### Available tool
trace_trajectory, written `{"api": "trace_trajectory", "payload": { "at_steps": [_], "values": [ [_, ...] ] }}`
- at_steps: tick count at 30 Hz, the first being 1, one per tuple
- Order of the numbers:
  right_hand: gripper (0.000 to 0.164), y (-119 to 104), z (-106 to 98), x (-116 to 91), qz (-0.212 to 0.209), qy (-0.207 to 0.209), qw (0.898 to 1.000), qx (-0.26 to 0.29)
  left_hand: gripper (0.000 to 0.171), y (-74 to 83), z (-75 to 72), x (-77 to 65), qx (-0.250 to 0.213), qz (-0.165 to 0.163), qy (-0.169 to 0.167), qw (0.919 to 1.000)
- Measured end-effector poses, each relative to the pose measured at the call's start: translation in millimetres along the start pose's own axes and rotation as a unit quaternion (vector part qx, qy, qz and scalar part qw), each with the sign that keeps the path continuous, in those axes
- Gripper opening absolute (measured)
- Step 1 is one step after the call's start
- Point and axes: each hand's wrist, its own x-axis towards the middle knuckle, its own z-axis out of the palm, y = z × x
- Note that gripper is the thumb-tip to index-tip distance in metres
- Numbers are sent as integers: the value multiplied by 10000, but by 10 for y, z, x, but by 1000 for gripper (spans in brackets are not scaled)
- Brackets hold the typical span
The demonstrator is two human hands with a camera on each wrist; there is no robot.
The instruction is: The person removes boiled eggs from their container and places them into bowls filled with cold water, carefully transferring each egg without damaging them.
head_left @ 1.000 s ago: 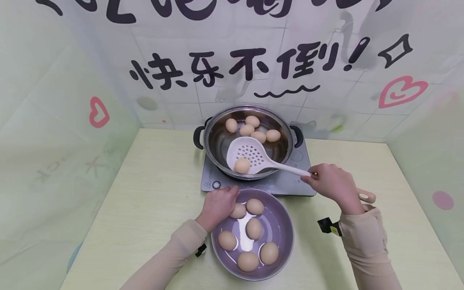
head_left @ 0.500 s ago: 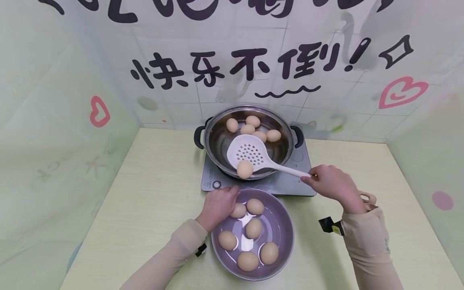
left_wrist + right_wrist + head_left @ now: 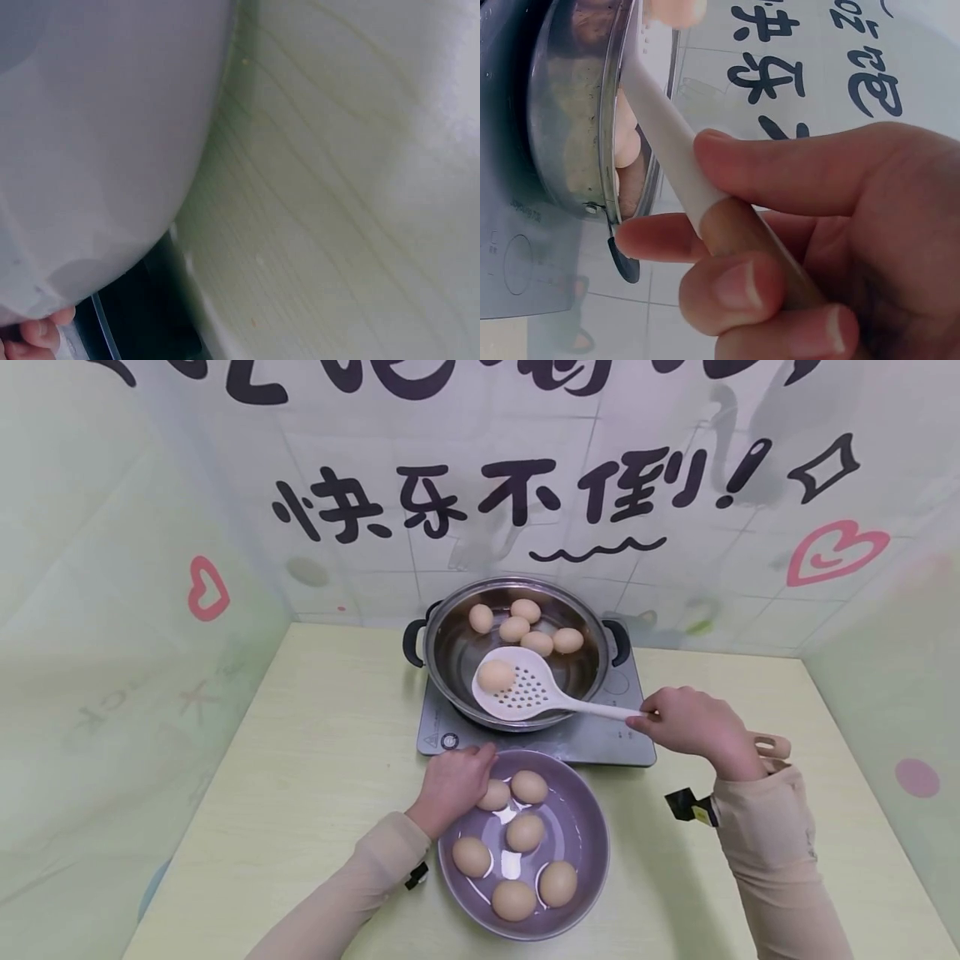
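Observation:
My right hand (image 3: 693,727) grips the handle of a white slotted spoon (image 3: 528,697), whose tan handle part shows between the fingers in the right wrist view. One brown egg (image 3: 497,677) rests on the spoon's head, over the near side of a steel pot (image 3: 450,668). Several more eggs (image 3: 513,629) lie together at the far side of that pot. My left hand (image 3: 452,783) holds the far left rim of a purple bowl (image 3: 594,860), and fingers (image 3: 41,334) show under the bowl in the left wrist view. Several eggs (image 3: 525,832) sit in water in the bowl.
The pot stands on a flat grey induction cooktop (image 3: 585,745), its black side handles (image 3: 412,643) sticking out left and right. Directly in front of the cooktop is the bowl, on a pale wood-grain table (image 3: 330,727). A printed backdrop (image 3: 360,577) rises behind the table and along both sides.
The egg on the spoon has rolled from the head's near edge toward its far left part as the spoon tilted. My right hand has risen slightly; the left hand stays at the bowl.

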Motion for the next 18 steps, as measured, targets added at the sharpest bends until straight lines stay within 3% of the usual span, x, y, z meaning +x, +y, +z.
{"api": "trace_trajectory", "payload": {
  "at_steps": [9,18],
  "values": [
    [25,75,-26,-54,-12,67,9997,248,20,8,-4,1,-26,5,-15,10000],
    [23,190,-107,-343,-7,360,9993,139,20,-4,12,0,6,76,124,9999]
  ]
}}
